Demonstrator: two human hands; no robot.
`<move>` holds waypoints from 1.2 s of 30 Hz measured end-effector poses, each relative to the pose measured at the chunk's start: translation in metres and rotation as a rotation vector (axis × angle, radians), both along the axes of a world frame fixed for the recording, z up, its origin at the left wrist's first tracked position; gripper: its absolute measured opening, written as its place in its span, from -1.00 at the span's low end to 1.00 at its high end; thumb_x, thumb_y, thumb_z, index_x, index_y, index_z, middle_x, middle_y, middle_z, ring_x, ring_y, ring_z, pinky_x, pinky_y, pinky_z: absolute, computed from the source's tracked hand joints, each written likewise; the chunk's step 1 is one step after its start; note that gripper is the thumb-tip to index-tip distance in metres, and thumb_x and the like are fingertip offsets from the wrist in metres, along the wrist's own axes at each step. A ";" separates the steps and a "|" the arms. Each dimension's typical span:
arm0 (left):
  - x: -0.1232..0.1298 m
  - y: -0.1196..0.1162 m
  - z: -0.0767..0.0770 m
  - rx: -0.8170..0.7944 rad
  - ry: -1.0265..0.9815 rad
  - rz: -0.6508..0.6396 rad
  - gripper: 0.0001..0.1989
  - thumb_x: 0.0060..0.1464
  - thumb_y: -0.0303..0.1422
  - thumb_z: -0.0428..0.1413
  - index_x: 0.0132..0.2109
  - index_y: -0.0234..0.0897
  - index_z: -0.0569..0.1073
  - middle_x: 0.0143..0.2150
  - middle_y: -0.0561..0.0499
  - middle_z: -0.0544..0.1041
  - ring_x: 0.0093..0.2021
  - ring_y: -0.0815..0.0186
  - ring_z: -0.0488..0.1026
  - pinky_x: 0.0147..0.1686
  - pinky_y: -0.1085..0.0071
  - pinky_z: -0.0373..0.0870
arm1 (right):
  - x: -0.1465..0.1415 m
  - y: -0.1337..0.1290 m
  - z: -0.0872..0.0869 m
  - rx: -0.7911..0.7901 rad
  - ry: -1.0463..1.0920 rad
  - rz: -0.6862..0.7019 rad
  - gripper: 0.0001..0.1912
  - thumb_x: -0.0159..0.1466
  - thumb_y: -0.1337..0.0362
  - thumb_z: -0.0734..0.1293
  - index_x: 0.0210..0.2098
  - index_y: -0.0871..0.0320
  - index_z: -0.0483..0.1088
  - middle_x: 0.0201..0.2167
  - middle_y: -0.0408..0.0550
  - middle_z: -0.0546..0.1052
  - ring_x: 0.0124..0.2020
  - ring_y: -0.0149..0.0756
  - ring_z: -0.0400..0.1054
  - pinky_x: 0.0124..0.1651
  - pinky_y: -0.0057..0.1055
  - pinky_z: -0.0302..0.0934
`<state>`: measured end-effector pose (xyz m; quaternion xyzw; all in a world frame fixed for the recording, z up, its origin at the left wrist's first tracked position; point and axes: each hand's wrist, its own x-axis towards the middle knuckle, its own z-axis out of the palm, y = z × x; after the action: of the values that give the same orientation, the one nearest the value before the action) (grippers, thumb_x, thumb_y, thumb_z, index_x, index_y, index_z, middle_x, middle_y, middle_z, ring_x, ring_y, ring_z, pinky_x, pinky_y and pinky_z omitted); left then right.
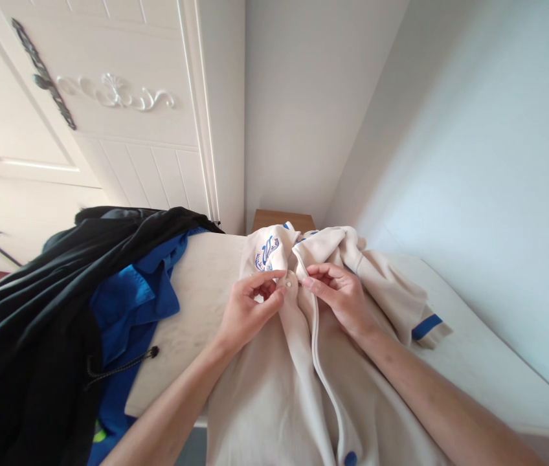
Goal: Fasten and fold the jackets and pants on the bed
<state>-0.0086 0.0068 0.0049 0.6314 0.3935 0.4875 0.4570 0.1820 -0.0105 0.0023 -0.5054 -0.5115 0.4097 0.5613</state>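
Note:
A cream garment [265, 388] with blue trim and a blue embroidered emblem lies spread in front of me, its front opening running down the middle. My left hand [255, 301] pinches the left edge of the opening near a small pale button [289, 283]. On the other side, my right hand [335, 291] has thumb and fingers closed on the right edge of the opening. The two edges are slightly apart between my fingertips. One sleeve [395, 291] with a blue band at its cuff stretches out to the right.
Black clothing [36, 349] and blue clothing [143, 291] are heaped on the left, with a dark cord hanging off. Under the garment is a white surface [206, 278]. A brown wooden piece [281, 219], a white cabinet [133, 162] and pale walls stand behind.

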 end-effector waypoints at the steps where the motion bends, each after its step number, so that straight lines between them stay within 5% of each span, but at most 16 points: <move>1: 0.000 0.000 0.000 0.016 0.012 -0.003 -0.74 0.01 -0.34 0.26 -0.13 -0.33 0.63 -0.49 0.08 0.46 -0.48 0.42 0.35 -0.43 0.50 0.30 | 0.000 0.000 0.000 -0.006 0.014 0.002 -0.65 0.04 0.02 0.54 -0.30 0.11 0.56 -0.41 -0.09 0.57 -0.40 -0.32 0.39 -0.36 -0.40 0.32; 11: -0.002 0.003 -0.010 0.383 0.162 -0.044 -0.80 0.19 -0.42 0.18 -0.05 -0.24 0.61 -0.28 0.00 0.56 -0.29 0.37 0.49 -0.24 0.47 0.41 | 0.006 0.005 -0.004 -0.102 0.171 0.051 -0.64 -0.05 0.07 0.60 -0.30 0.08 0.60 -0.38 -0.13 0.60 -0.37 -0.34 0.41 -0.24 -0.37 0.33; 17: -0.001 0.005 -0.017 0.514 0.215 0.053 -0.75 0.19 -0.58 0.10 -0.11 -0.19 0.59 -0.22 0.01 0.49 -0.20 0.36 0.48 -0.16 0.43 0.43 | 0.005 0.005 -0.002 -0.125 0.161 0.043 -0.61 -0.09 0.06 0.61 -0.32 0.10 0.61 -0.42 -0.11 0.60 -0.40 -0.34 0.40 -0.27 -0.36 0.31; 21: -0.001 0.005 -0.017 0.567 0.273 0.118 -0.74 0.16 -0.61 0.09 -0.17 -0.18 0.56 -0.10 -0.02 0.42 -0.11 0.32 0.46 -0.07 0.36 0.44 | 0.005 0.005 -0.001 -0.109 0.153 0.049 -0.65 -0.08 0.07 0.61 -0.34 0.09 0.61 -0.43 -0.13 0.60 -0.40 -0.35 0.39 -0.28 -0.37 0.30; 36: -0.002 0.009 -0.016 0.599 0.274 -0.041 -0.64 0.13 -0.72 -0.03 -0.17 -0.21 0.53 -0.11 -0.05 0.46 -0.07 0.29 0.44 -0.08 0.34 0.44 | 0.008 0.006 -0.011 -0.109 0.216 0.088 -0.70 -0.02 0.13 0.60 -0.31 0.07 0.61 -0.42 -0.15 0.59 -0.40 -0.37 0.38 -0.28 -0.40 0.28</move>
<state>-0.0110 0.0157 -0.0109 0.8052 0.2775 0.4830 0.2035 0.1903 -0.0042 -0.0091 -0.4651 -0.4468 0.5130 0.5665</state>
